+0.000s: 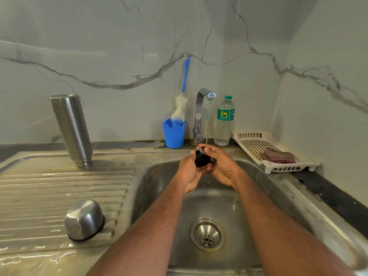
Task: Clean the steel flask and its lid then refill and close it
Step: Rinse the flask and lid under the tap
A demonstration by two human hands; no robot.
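Both hands, left (190, 172) and right (224, 168), grasp the black stopper (202, 158) under the tap (201, 108); flask (71, 130) stands upside down left of the tap.

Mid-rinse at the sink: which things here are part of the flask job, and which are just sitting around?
Part of the job:
steel flask, inverted on the drainboard
steel cup lid, upside down
black stopper, held by left hand and right hand
running tap
bottle brush

Lying about:
water bottle
white tray
checked cloth
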